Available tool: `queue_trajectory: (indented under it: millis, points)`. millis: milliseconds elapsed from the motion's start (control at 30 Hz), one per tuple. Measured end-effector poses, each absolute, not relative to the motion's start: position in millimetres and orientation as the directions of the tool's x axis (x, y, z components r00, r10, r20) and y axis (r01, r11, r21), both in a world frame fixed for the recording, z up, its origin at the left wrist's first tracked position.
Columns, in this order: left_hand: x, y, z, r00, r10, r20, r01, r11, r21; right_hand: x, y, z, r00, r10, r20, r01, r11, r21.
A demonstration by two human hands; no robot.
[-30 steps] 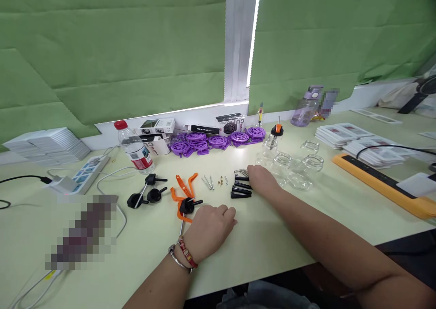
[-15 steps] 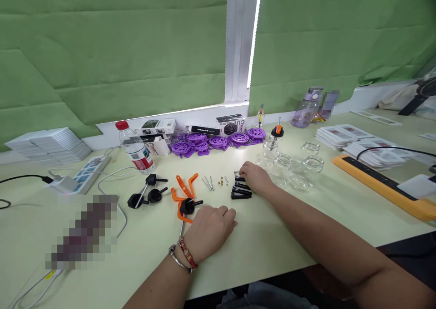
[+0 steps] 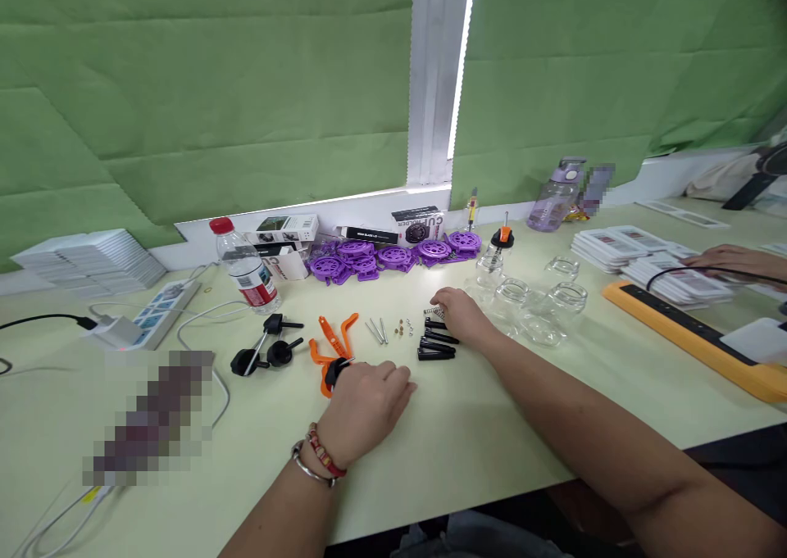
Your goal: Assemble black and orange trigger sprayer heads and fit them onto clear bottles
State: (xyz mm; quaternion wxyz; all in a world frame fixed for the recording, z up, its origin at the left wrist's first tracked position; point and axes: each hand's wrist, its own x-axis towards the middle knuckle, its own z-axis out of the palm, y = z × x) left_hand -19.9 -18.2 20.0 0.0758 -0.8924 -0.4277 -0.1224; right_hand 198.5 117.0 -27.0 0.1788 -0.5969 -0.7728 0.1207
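Observation:
My right hand (image 3: 466,316) reaches forward, fingers bent and pinched at small metal springs (image 3: 433,313). Just below it lie several black tubular parts (image 3: 437,351) in a row. My left hand (image 3: 367,406) is palm down near the front, its fingers curled; whatever they hold is hidden underneath. Behind it, partly covered, sits a black threaded cap (image 3: 334,370) with a metal rod, among orange levers (image 3: 332,337). Metal pins (image 3: 377,331), tiny brass pieces (image 3: 400,327) and small silver pieces (image 3: 410,326) lie between the hands.
Black caps with stems (image 3: 279,351) are left. Purple holders (image 3: 394,257) and boxes (image 3: 286,229) line the back. Clear glass jars (image 3: 541,326) stand beyond my right forearm. A water bottle (image 3: 249,267) and power strip (image 3: 163,316) are left; another person's hand (image 3: 734,260) touches white cards far right.
My left hand has shifted slightly left and now covers more of the black cap. My right hand has moved a little right at the springs. Another person's hand has appeared far right.

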Motion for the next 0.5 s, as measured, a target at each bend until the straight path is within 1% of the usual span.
queue_trajectory:
  millis: [67,133,167,200,267,333,400,500]
  points:
    - [-33.8,-12.9,21.3,0.469,0.791,0.393,0.855,-0.518,0.024,198.3,121.3,-29.9,-0.231,0.968,0.097,0.889,0.25,-0.384]
    - [-49.1,-6.5,23.7,0.278,0.829,0.486,0.925,-0.367,0.096,198.3,124.4,-32.8,-0.24,0.968,0.071,0.89,0.249,-0.383]
    - [-56.3,-3.2,25.3,0.168,0.842,0.512,0.953,-0.271,0.132,198.3,125.3,-34.0,-0.245,0.967,0.066,0.888,0.251,-0.385]
    - [-62.8,-0.2,26.9,0.072,0.858,0.508,0.972,-0.176,0.158,198.2,125.6,-34.9,-0.248,0.967,0.065,0.887,0.253,-0.386]
    - [-73.0,4.6,30.4,-0.084,0.886,0.457,0.985,0.005,0.172,197.9,125.0,-35.6,-0.246,0.967,0.067,0.886,0.253,-0.388]
    - [-79.3,7.6,33.3,-0.169,0.911,0.376,0.98,0.117,0.159,197.3,123.2,-35.0,-0.244,0.967,0.07,0.885,0.252,-0.392]
    - [-82.8,9.3,35.0,-0.196,0.933,0.3,0.977,0.159,0.144,196.5,120.6,-33.9,-0.243,0.967,0.074,0.882,0.252,-0.398]
    - [-85.8,10.1,35.5,-0.166,0.963,0.21,0.981,0.14,0.135,195.7,117.5,-32.9,-0.245,0.966,0.08,0.876,0.257,-0.408]
